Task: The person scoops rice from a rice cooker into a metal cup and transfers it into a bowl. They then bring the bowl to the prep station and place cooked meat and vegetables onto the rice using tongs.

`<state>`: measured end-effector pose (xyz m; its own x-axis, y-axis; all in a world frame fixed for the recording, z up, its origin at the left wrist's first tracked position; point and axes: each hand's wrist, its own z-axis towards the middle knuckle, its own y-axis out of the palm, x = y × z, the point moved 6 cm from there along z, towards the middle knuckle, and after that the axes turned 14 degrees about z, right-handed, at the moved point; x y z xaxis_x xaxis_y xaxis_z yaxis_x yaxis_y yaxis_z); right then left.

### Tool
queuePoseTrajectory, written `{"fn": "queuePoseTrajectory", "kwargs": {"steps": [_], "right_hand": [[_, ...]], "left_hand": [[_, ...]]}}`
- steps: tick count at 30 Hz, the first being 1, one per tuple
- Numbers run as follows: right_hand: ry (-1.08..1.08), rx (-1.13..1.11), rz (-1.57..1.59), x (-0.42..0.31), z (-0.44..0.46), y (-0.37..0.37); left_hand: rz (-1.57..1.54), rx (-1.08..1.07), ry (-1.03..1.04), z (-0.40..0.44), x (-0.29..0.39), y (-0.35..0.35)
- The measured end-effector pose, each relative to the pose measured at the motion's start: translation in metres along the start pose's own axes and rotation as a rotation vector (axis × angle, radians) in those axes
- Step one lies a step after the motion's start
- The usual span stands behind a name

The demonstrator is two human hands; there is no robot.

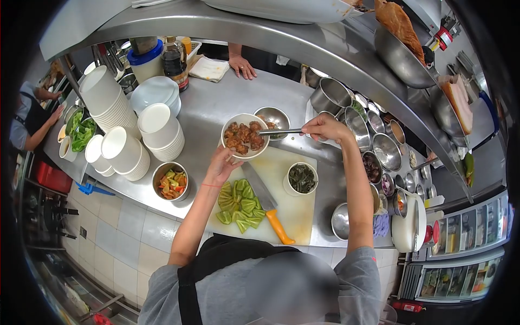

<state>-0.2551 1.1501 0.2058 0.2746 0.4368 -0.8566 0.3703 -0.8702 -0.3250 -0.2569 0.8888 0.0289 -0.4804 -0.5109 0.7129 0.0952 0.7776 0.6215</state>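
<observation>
My left hand [221, 165] grips a white bowl [226, 146] from its near side, tilted towards me above the cutting board. Browned chunks of food [244, 136], apparently fried meat, lie inside. My right hand [326, 129] is closed around metal tongs [281, 131], whose tips reach over the bowl's right rim to the chunks. A small steel bowl [275, 119] stands just behind. On the white cutting board [300, 216] are cut green peppers [239, 203], an orange-handled knife [265, 197] and a white tub of dark leafy food [302, 179].
Stacked white bowls [157, 130] and a steel pot of cut peppers [171, 182] stand left. Several steel containers [385, 151] line the right. A steel shelf [303, 38] arches overhead. Another person's hand [242, 68] rests at the far edge; another person [35, 114] stands far left.
</observation>
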Motion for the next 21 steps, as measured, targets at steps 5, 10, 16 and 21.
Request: {"fn": "queuePoseTrajectory", "kwargs": {"steps": [5, 10, 16, 21], "right_hand": [[0.043, -0.008, -0.106, 0.004, 0.002, -0.006], [-0.142, 0.082, -0.317, -0.022, -0.001, -0.003], [-0.082, 0.263, -0.675, -0.044, 0.002, 0.027], [-0.234, 0.347, -0.871, -0.066, -0.007, 0.048]], "left_hand": [[-0.01, -0.041, -0.021, -0.003, -0.002, -0.006], [0.051, -0.042, -0.075, -0.013, -0.001, -0.012], [0.054, -0.042, -0.071, -0.026, 0.001, -0.007], [0.058, -0.101, -0.093, -0.035, 0.004, -0.001]]}}
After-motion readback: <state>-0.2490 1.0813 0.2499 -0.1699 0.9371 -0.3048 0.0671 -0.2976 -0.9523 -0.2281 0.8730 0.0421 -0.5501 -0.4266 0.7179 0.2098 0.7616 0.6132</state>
